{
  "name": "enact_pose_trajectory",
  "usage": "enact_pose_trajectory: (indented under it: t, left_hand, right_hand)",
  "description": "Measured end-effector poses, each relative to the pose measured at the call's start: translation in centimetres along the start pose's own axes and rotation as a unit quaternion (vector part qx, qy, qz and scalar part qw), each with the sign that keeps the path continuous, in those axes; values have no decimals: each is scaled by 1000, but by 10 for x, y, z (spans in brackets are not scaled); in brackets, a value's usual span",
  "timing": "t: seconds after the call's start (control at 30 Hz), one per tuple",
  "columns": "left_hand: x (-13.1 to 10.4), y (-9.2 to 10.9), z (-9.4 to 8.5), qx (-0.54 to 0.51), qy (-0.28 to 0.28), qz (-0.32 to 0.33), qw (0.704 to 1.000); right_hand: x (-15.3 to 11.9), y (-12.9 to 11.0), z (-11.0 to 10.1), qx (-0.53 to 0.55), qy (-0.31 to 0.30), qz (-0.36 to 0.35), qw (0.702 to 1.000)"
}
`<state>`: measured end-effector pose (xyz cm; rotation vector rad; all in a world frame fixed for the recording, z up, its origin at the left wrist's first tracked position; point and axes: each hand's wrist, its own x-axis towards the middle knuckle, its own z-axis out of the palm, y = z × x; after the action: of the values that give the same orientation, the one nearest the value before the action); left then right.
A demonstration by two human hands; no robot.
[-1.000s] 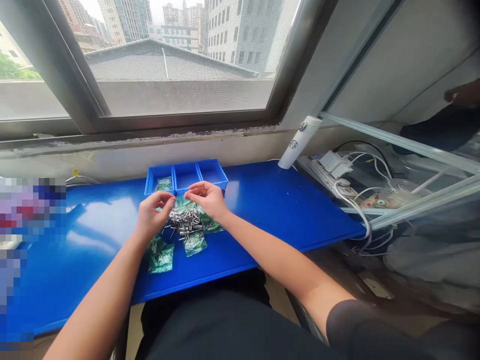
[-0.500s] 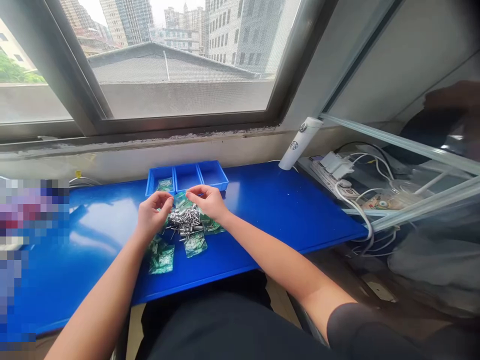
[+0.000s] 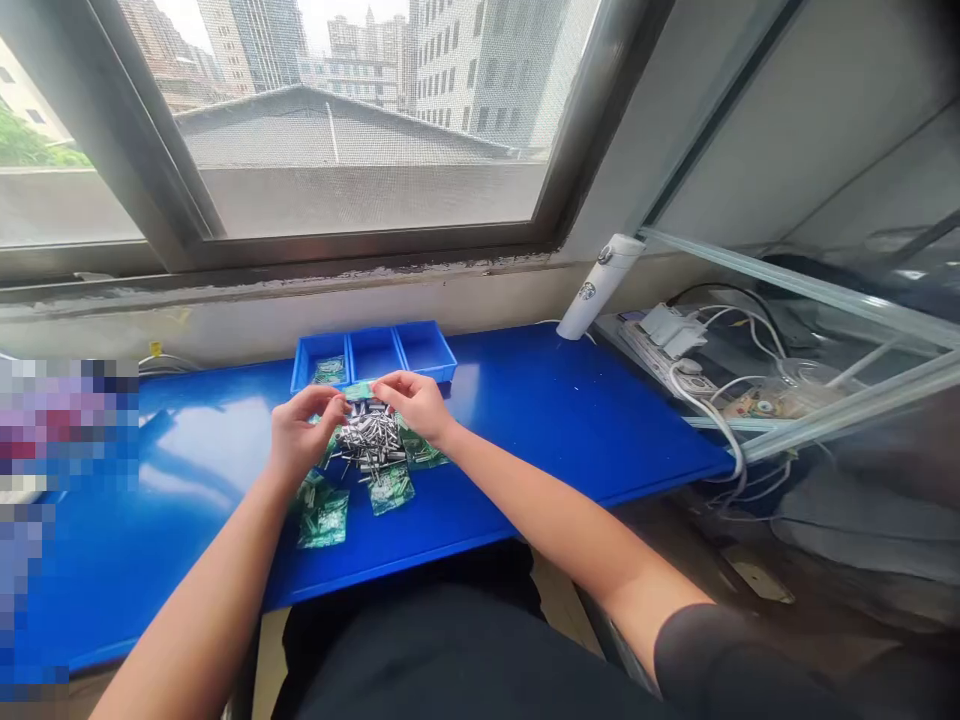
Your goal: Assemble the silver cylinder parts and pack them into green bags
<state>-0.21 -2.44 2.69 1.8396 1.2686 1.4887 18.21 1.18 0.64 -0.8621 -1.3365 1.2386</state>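
Between my two hands a small green plastic bag [image 3: 360,390] is stretched over the far side of a metal heap. My left hand [image 3: 304,430] pinches its left end, and my right hand [image 3: 417,402] grips the right end with thumb and fingers. Just below lies a pile of small silver metal pins [image 3: 373,437], too small to name more exactly. Around the pile are more green bags: one at the front [image 3: 391,490], one at the left front [image 3: 324,517], and one by my right wrist [image 3: 424,450], partly covered.
A blue three-compartment tray [image 3: 375,352] stands behind my hands, with a green bag [image 3: 328,370] in its left compartment. A white flask [image 3: 600,288] leans at the blue table's [image 3: 525,430] back right. Power strips and cables [image 3: 686,350] lie beyond the right edge.
The green bag between my hands has changed its angle and now shows as a narrow strip. My hands have shifted only slightly. The dark shape at the far right has moved lower.
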Motion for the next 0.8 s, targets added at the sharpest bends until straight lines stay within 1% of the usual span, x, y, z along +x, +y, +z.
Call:
enact_pose_trajectory:
  t: [0.17, 0.23, 0.3, 0.5, 0.63, 0.7, 0.8]
  left_hand:
    - [1, -1, 0, 37, 21, 17, 999]
    - [2, -4, 0, 30, 29, 12, 999]
    - [2, -6, 1, 12, 32, 5, 999]
    - [3, -3, 1, -33, 21, -12, 999]
    - [4, -1, 1, -28, 24, -26, 999]
    - [4, -2, 0, -24, 26, -33, 999]
    - [4, -3, 0, -30, 20, -47, 998]
  right_hand:
    - [0, 3, 0, -22, 23, -28, 999]
    - [0, 4, 0, -13, 30, -46, 998]
    - [1, 5, 0, -10, 24, -55, 998]
    - [-1, 4, 2, -25, -25, -34, 999]
    - [-4, 2, 3, -22, -45, -28, 998]
    - [-4, 1, 3, -19, -44, -21, 999]
    - [-2, 1, 3, 3, -17, -19, 1000]
